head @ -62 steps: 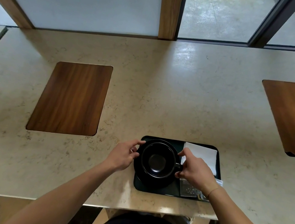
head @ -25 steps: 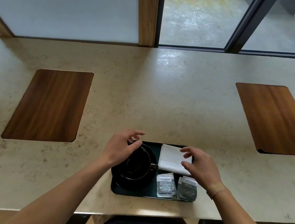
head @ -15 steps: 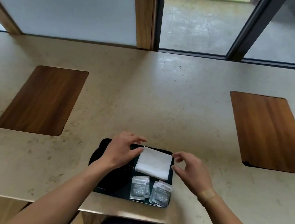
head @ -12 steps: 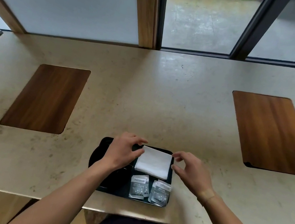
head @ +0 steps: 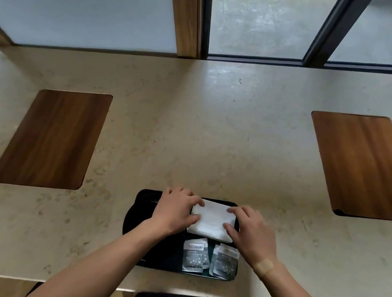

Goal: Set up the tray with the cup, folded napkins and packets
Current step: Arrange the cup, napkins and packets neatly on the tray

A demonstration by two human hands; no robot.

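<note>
A dark tray (head: 197, 273) sits at the near edge of the stone counter. On its far right part lies a white folded napkin (head: 211, 219). My left hand (head: 174, 212) touches the napkin's left edge and my right hand (head: 251, 231) touches its right edge, fingers and thumbs framing it. Several grey packets (head: 193, 256) lie side by side in the tray's near right part, and another grey packet (head: 225, 262) lies at the right. The black cup and saucer (head: 131, 217) occupy the tray's left side, mostly hidden under my left hand and forearm.
A wooden inset panel (head: 50, 138) is set in the counter at the left and a second wooden inset panel (head: 366, 167) at the right. Windows with a wooden post (head: 183, 13) line the far edge. The counter's front edge runs just below the tray.
My left hand left the cup and my right hand left the tray's right side; both now touch the napkin's edges. The view has shifted, so the tray sits near the centre.
</note>
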